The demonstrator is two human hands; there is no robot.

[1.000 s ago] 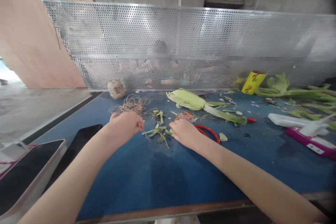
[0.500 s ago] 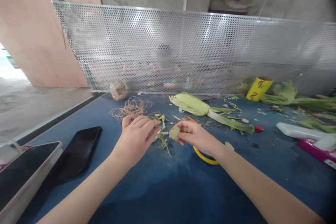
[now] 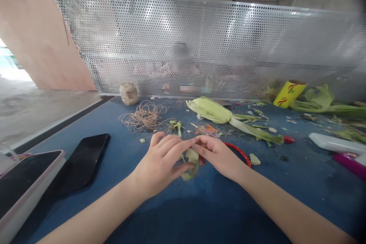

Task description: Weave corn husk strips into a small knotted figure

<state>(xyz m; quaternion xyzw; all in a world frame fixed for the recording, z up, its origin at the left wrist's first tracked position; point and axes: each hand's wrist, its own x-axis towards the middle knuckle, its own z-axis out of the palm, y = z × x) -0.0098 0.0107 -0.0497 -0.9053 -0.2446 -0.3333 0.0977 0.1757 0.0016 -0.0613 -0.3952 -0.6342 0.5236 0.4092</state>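
My left hand point(image 3: 164, 158) and my right hand point(image 3: 219, 154) meet above the blue table. Between their fingertips is a pale green piece of corn husk point(image 3: 193, 157), pinched from both sides. Its lower end and the bits under it are partly hidden and blurred. Just beyond my left fingers lies a small knotted husk piece point(image 3: 178, 126). A red handle point(image 3: 241, 151), seemingly of scissors, shows beside my right wrist, with a loose husk scrap point(image 3: 254, 159) to its right. Farther back rests a large bundle of corn husk point(image 3: 211, 110) with a long tail.
Tangled twine point(image 3: 146, 116) and a wrapped roll point(image 3: 128, 93) lie at back left. Two dark phones, one point(image 3: 85, 160) flat, are on the left. At right are a yellow tube point(image 3: 288, 93), a white tool point(image 3: 328, 143) and scraps. A perforated metal screen point(image 3: 160, 38) stands behind; people sit beyond.
My hands have come together, the left moving right to the husk piece in my right hand. The yellow handle is now out of sight. The view has tilted slightly down.
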